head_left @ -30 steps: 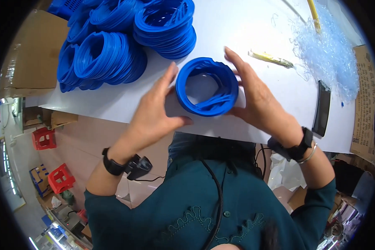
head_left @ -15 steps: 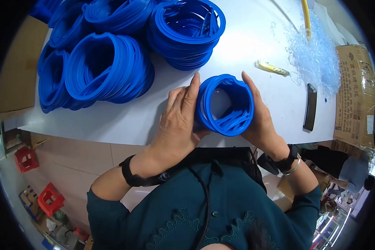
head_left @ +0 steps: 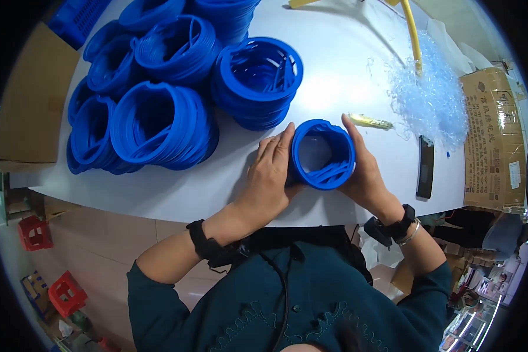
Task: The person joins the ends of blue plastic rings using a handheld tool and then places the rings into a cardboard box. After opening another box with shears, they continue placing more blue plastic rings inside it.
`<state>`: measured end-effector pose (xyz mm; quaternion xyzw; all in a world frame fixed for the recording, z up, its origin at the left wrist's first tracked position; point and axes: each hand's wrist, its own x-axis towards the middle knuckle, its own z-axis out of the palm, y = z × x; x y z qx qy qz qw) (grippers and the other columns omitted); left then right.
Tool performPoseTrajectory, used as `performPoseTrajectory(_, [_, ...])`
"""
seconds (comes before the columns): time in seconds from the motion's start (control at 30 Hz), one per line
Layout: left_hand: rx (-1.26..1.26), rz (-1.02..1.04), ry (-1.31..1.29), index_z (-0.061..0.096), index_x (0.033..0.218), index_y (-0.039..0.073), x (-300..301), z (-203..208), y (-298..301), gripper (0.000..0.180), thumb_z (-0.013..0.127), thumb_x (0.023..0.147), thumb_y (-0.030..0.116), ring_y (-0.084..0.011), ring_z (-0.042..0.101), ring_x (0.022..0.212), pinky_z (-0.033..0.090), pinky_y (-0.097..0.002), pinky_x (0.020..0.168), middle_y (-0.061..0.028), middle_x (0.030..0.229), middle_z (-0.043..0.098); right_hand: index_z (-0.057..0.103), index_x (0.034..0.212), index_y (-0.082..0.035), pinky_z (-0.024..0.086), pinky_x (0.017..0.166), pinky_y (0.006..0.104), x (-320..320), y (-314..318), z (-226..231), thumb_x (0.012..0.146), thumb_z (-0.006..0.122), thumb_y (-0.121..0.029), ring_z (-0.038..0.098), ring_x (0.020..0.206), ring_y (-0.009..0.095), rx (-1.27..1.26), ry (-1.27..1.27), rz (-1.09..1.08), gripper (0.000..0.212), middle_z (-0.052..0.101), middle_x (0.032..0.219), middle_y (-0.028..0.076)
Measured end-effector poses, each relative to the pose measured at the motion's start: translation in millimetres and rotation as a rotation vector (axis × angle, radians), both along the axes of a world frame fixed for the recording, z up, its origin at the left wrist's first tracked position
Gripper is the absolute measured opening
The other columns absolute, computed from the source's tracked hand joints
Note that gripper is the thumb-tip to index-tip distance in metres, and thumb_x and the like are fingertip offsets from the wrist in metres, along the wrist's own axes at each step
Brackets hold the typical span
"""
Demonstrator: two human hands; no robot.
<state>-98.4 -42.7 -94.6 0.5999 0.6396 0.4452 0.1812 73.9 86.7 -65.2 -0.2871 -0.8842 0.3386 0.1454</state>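
Between my two hands stands a round stack of blue plastic rings (head_left: 341,154), its open top turned toward me. Thin blue strips lie across the lower part of its opening. My left hand (head_left: 267,183) presses on the stack's left side, fingers pointing away from me and thumb partly hidden behind it. Along the right side my right hand (head_left: 366,176) is wrapped, with most of its fingers out of sight. Just beyond, to the left, is another blue ring stack (head_left: 252,111) with loose strips inside, touched by neither hand.
Several more blue ring stacks (head_left: 185,138) crowd the left of the white table (head_left: 158,193). A crinkled yellow piece (head_left: 369,121), a dark flat bar (head_left: 425,167), tangled clear strands (head_left: 431,94) and a cardboard box (head_left: 496,141) are on the right. Red stools (head_left: 67,293) stand on the floor.
The view has shifted, so the table's things appear lower. My hands and the held stack now sit nearer the neighbouring stack and the yellow piece. Both hands stay around the rings.
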Motion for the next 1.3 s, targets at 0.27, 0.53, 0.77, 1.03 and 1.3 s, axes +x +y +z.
performPoseTrajectory(0.27, [-0.141, -0.011, -0.356, 0.019, 0.144, -0.006, 3.1, -0.4, -6.5, 0.088, 0.069, 0.072, -0.002, -0.0381, 0.043, 0.127, 0.042, -0.0392, 0.101, -0.0289, 0.14, 0.034, 0.016, 0.147, -0.008, 0.047, 0.095, 0.0395, -1.7, 27.6, -8.3, 0.061, 0.085, -0.006, 0.058, 0.109, 0.036, 0.002, 0.074, -0.016, 0.111, 0.055, 0.12, 0.02])
performPoseTrajectory(0.53, [-0.118, -0.031, -0.577, 0.019, 0.144, -0.005, 1.5, -8.7, 29.5, 0.08, 0.063, 0.076, -0.002, -0.0323, 0.045, 0.126, 0.041, -0.0375, 0.104, -0.0264, 0.141, 0.034, 0.017, 0.146, -0.007, 0.051, 0.08, 0.0344, -29.0, 72.7, -18.3, 0.063, 0.083, -0.007, 0.062, 0.09, 0.03, 0.249, 0.152, -0.096, 0.107, 0.057, 0.113, 0.02])
performPoseTrajectory(0.77, [-0.238, -0.183, -0.475, 0.048, 0.131, -0.002, -26.7, 13.3, 5.9, 0.053, 0.058, 0.079, -0.008, -0.0264, 0.046, 0.127, 0.042, -0.0376, 0.103, -0.015, 0.139, 0.043, 0.02, 0.144, -0.005, 0.051, 0.071, 0.0328, -89.7, 142.8, -29.0, 0.063, 0.082, -0.008, 0.06, 0.076, 0.025, 0.29, 0.15, -0.086, 0.102, 0.06, 0.105, 0.019])
performPoseTrajectory(1.03, [-0.091, -0.058, -0.133, 0.056, 0.121, -0.001, -46.0, 6.6, -5.8, 0.044, 0.058, 0.077, -0.004, -0.0331, 0.058, 0.111, 0.05, -0.0351, 0.092, -0.0179, 0.122, 0.058, 0.026, 0.142, -0.006, 0.052, 0.076, 0.0336, -171.8, 176.5, -15.2, 0.066, 0.083, -0.014, 0.064, 0.088, 0.027, 0.083, 0.092, 0.034, 0.095, 0.06, 0.114, 0.02])
performPoseTrajectory(1.3, [-0.259, 0.072, -0.288, 0.057, 0.122, 0.0, -50.2, 9.9, -6.9, 0.046, 0.058, 0.076, -0.002, -0.0368, 0.057, 0.105, 0.048, -0.0399, 0.089, -0.0192, 0.122, 0.057, 0.032, 0.138, -0.01, 0.052, 0.091, 0.0405, -201.9, 166.2, -21.1, 0.065, 0.082, -0.012, 0.058, 0.113, 0.032, 0.022, 0.214, 0.104, 0.089, 0.058, 0.121, 0.019])
